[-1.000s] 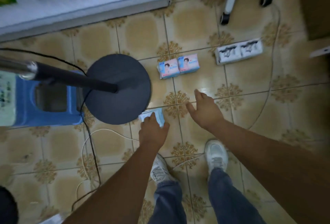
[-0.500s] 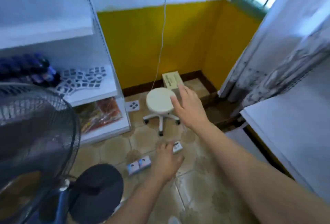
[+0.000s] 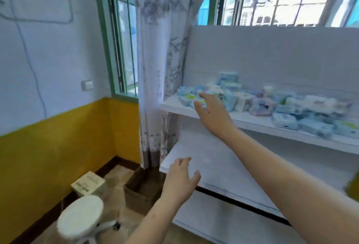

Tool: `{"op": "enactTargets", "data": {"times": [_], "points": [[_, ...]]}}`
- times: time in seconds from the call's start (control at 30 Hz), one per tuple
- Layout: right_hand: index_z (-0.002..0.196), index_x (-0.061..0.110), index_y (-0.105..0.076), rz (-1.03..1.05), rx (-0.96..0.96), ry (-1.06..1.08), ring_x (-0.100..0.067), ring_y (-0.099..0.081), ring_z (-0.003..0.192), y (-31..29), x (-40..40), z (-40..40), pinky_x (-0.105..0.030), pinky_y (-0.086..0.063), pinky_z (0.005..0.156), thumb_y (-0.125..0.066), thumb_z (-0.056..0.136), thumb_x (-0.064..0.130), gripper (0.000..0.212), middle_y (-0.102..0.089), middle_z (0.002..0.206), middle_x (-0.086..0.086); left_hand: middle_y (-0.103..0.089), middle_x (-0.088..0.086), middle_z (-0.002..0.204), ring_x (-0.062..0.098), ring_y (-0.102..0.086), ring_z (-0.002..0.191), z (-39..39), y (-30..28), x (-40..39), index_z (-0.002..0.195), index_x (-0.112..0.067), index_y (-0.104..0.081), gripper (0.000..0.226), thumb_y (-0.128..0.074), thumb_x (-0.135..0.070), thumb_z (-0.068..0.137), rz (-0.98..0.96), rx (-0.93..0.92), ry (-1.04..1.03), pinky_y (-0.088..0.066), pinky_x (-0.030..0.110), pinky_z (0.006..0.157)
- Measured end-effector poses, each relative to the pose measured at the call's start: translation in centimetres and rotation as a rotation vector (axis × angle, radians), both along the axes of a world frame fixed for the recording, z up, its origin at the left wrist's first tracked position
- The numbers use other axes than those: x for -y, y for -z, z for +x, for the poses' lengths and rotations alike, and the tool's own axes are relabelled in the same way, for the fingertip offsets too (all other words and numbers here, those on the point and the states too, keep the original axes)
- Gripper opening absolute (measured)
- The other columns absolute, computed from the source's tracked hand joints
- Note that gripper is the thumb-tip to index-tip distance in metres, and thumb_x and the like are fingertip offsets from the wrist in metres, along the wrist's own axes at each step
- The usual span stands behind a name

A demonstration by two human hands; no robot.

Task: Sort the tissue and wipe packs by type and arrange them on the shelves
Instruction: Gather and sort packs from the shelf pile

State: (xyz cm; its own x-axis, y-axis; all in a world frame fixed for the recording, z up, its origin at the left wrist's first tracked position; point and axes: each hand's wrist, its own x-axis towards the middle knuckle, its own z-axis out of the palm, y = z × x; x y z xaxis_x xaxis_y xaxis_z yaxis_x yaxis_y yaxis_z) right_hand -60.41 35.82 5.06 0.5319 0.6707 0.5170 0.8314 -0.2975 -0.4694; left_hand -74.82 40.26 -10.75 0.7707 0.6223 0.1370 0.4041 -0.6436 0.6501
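Now we are reaching our right hand (image 3: 210, 111), fingers spread and holding nothing, toward the jumbled tissue and wipe packs (image 3: 252, 102) piled on the upper shelf (image 3: 252, 122) at two o'clock — the left hand (image 3: 180, 178), also loose and empty, is hovering over the bare lower shelf (image 3: 213, 166). Brushing the pile's edge could, we judge, be knocking packs off — they are lying near the lip.
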Motion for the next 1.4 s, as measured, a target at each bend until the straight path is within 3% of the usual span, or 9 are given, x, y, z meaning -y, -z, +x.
{"op": "enactTargets", "data": {"times": [0.27,0.7,0.9,1.2,1.3,1.4], "points": [[0.142,0.012,-0.050,0.037,-0.029,0.346,-0.030,-0.047,0.133,-3.8,21.6,8.6,-0.040,-0.039,0.108,-0.041,0.101,0.048,0.056,-0.053,0.143,-0.011,-0.038,-0.003,0.150,0.017,-0.040,0.137,10.8,-7.6,14.6,0.150,-0.025,-0.038,0.056,-0.050,-0.045,0.100,0.125,0.065,0.286,-0.036,0.033,0.108],[0.147,0.010,-0.043,0.039,-0.039,0.572,-0.030,-0.042,0.137,-6.0,45.8,25.1,-0.043,-0.037,0.111,-0.041,0.103,0.045,0.056,-0.047,0.149,-0.012,-0.043,0.004,0.146,0.022,-0.043,0.135,31.1,-11.9,34.7,0.148,-0.021,-0.043,0.057,-0.056,-0.042,0.096,0.161,0.081,0.489,-0.038,0.035,0.110],[0.147,0.010,-0.043,0.042,-0.075,0.534,-0.028,-0.042,0.138,-4.4,48.5,32.5,-0.039,-0.036,0.112,-0.041,0.103,0.045,0.056,-0.046,0.150,-0.010,-0.043,0.005,0.145,0.024,-0.046,0.132,37.5,-12.6,36.4,0.147,-0.021,-0.043,0.056,-0.055,-0.042,0.097,0.124,0.078,0.436,-0.041,0.037,0.105],[0.149,0.013,-0.039,0.016,-0.203,0.481,-0.027,-0.045,0.135,0.3,44.5,43.2,-0.036,-0.037,0.109,-0.042,0.104,0.043,0.055,-0.042,0.152,-0.010,-0.044,0.007,0.149,0.026,-0.048,0.133,47.5,-11.2,28.5,0.148,-0.020,-0.044,0.062,-0.060,-0.044,0.094,0.183,0.056,0.325,-0.043,0.040,0.107],[0.149,0.015,-0.038,-0.121,-0.229,0.450,-0.027,-0.046,0.133,1.7,42.2,46.9,-0.035,-0.039,0.105,-0.050,0.101,0.044,0.057,-0.043,0.151,-0.010,-0.044,0.006,0.148,0.025,-0.048,0.132,50.4,-10.2,25.4,0.149,-0.024,-0.043,0.066,-0.064,-0.047,0.091,0.202,0.033,0.323,-0.043,0.038,0.105],[0.154,0.025,-0.029,-0.399,-0.215,0.391,-0.029,-0.041,0.137,3.4,40.2,50.3,-0.041,-0.038,0.110,-0.057,0.092,0.056,0.075,-0.038,0.154,-0.008,-0.038,0.007,0.154,0.028,-0.042,0.137,53.4,-8.9,23.0,0.151,-0.024,-0.037,0.080,-0.063,-0.063,0.086,0.263,-0.130,0.333,-0.040,0.040,0.110]]}}
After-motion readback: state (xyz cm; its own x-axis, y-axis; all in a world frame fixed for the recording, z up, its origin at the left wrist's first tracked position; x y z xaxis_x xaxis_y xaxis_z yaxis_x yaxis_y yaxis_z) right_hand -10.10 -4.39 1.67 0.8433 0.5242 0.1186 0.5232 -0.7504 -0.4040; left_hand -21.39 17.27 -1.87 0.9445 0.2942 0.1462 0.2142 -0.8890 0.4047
